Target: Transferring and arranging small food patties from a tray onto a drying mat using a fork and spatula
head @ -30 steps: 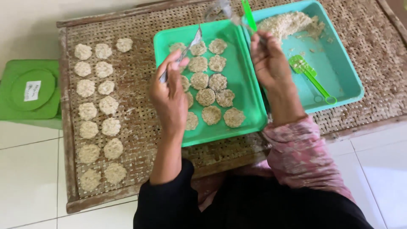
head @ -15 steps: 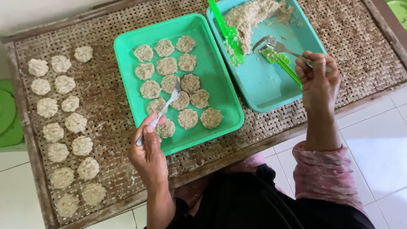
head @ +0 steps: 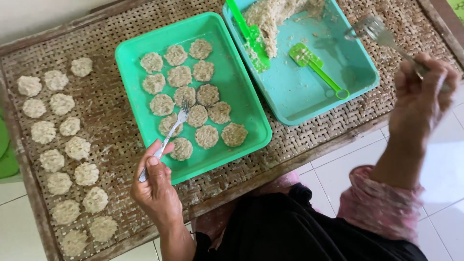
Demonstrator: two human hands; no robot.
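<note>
Over the green tray [head: 128, 53], my left hand [head: 157, 186] has its grip closed round the handle of a metal fork [head: 169, 133], thumb on top, tines angled down onto the flat patties [head: 193, 104] near the tray's middle. Held low and slanted like that so the tines can press or nudge a patty without my fingers touching the sticky mix. Patties sit in loose rows on the tray, none stacked, some touching at the edges.

Right of the green tray, the blue tray [head: 360, 89] butts against it. It holds a heap of raw mix [head: 273, 14] at its far end, a green spatula [head: 251, 36] lying half in the heap, and a green scoop [head: 316, 67] flat on the bare bottom, handle toward me. Tools are left inside so the mess stays in the tray.

Right of the blue tray, my right hand [head: 420, 96] is raised above the mat, grip shut round a second fork [head: 379, 31], tines pointing toward the blue tray; it is blurred, so I cannot tell if anything sticks to it.

Left of the green tray, more patties [head: 63, 150] lie spaced apart in two rough columns on the woven mat [head: 111, 125]; I judge they are spread there to dry. Both trays rest on the same mat, which fills a wooden frame [head: 29, 179] on the tiled floor [head: 449, 179].
</note>
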